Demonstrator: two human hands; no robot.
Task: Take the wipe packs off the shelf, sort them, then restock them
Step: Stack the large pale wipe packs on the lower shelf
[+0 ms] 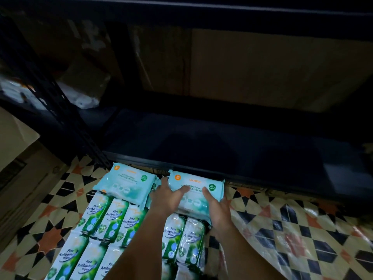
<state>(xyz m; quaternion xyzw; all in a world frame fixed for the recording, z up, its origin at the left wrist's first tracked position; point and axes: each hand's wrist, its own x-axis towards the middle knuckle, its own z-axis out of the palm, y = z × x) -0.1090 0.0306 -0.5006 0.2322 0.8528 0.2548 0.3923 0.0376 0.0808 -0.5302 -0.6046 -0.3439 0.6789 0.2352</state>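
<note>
A light-blue fragrance-free antibacterial wipe pack (198, 184) lies on the floor just in front of the dark bottom shelf (222, 146). My left hand (167, 196) grips its left edge with the thumb over the top. My right hand (217, 207) grips its right front corner. A second light-blue pack (126, 183) lies to the left. Several green-and-white Pine antibacterial wipe packs (110, 221) lie in rows on the floor nearer me, partly under my forearms.
The shelf board shows no packs. A black perforated shelf post (66, 110) stands at left, with cardboard boxes (272, 67) behind the shelf and a box (16, 136) at far left. The patterned floor (302, 229) is covered in shiny plastic at right.
</note>
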